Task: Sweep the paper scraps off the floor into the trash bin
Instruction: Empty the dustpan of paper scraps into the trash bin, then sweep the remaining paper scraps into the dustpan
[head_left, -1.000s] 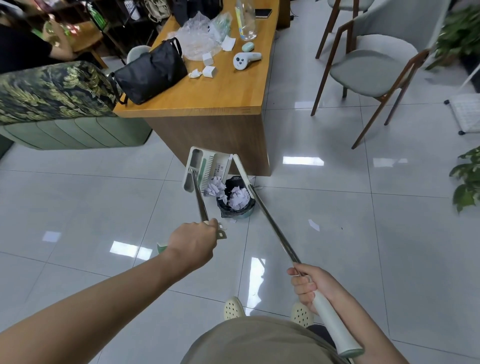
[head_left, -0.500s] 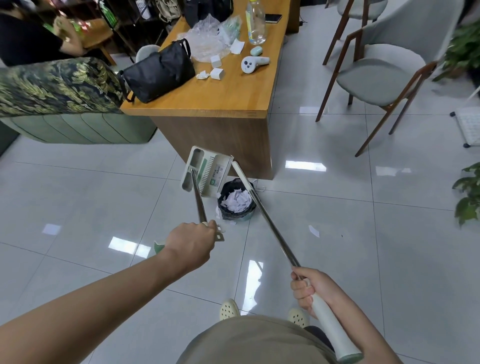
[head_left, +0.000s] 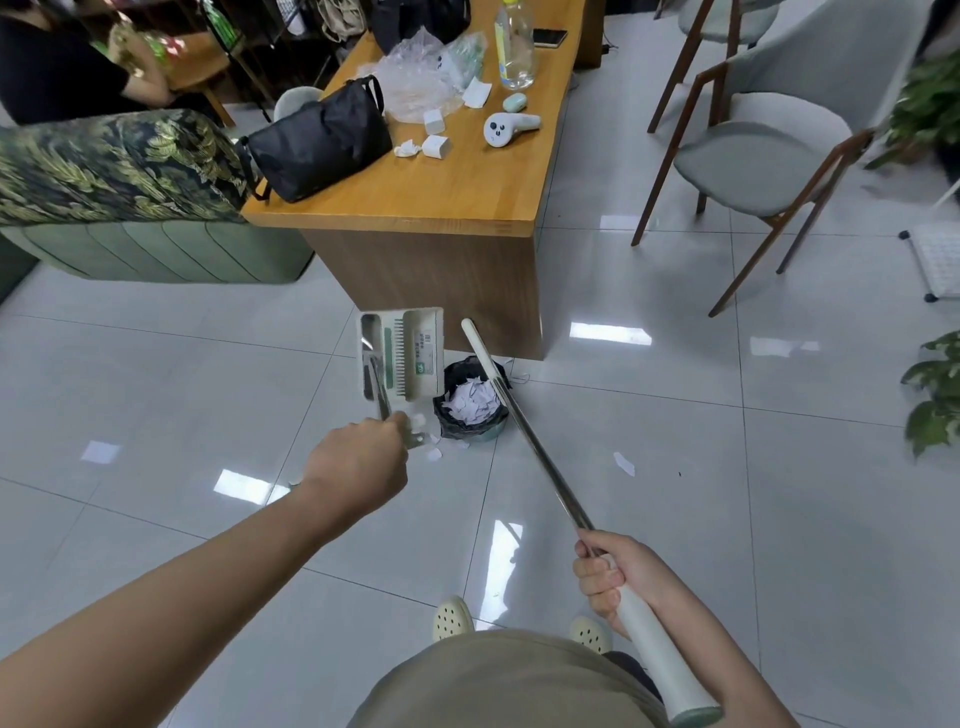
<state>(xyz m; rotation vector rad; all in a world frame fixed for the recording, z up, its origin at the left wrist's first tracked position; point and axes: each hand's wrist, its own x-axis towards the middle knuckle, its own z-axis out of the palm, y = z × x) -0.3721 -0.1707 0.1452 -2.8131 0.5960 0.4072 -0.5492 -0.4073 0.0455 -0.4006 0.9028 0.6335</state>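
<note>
The left hand (head_left: 358, 460) grips the dustpan (head_left: 402, 358) handle, the pan tipped up just left of the trash bin (head_left: 470, 402), which holds paper scraps (head_left: 471, 400). Stray scraps (head_left: 623, 463) lie right of the bin. The right hand (head_left: 621, 577) clasps the broom (head_left: 524, 441) handle.

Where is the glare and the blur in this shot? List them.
Head view: ceiling lights glare as white patches on the glossy grey floor tiles; wide-angle bending curves the wooden table; the leafy green plant at the right edge is motion-blurred.
</note>
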